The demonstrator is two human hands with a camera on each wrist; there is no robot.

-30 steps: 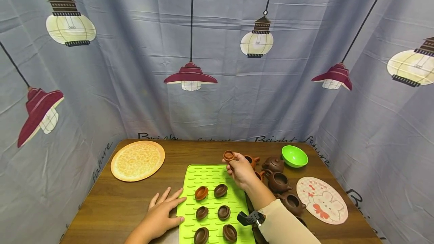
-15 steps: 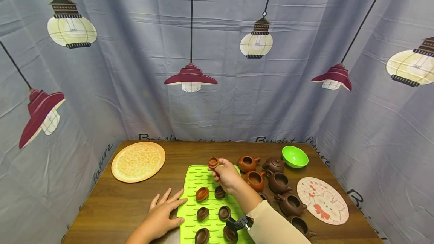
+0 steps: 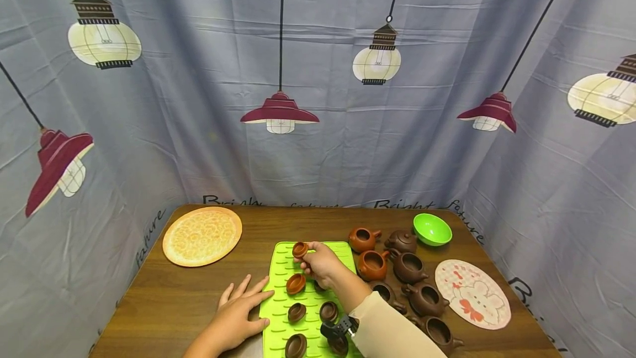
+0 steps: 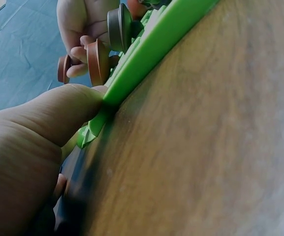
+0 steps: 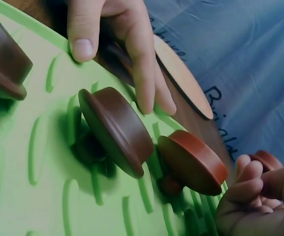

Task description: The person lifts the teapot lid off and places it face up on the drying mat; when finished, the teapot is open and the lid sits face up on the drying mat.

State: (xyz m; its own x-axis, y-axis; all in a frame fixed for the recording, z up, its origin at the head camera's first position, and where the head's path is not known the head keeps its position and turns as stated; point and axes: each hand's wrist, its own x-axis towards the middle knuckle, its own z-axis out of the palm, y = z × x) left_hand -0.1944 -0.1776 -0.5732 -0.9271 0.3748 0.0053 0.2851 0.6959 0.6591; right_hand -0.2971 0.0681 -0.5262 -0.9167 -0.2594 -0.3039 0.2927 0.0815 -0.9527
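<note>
My right hand (image 3: 322, 265) pinches a small reddish-brown teapot lid (image 3: 300, 249) over the far part of the green ridged mat (image 3: 282, 264). In the right wrist view this lid (image 5: 267, 160) shows only partly past the curled fingers. Several lids lie knob-down on the mat: a reddish one (image 3: 296, 284) and dark brown ones, such as this dark lid (image 3: 296, 312). Another dark lid is mostly hidden beneath the right hand. Fingers spread, my left hand (image 3: 237, 314) rests at the mat's left edge, its thumb and fingertips touching it.
Reddish teapots (image 3: 372, 265) and dark brown teapots (image 3: 426, 299) stand lidless right of the mat; one dark teapot (image 3: 401, 241) behind looks lidded. A green bowl (image 3: 432, 230) and a rabbit-print round mat (image 3: 472, 294) lie farther right. A round yellow mat (image 3: 202, 236) lies back left.
My right hand has carried the reddish lid leftward and slightly nearer, from beside the teapots to over the mat's far left part. The left hand has stayed in place.
</note>
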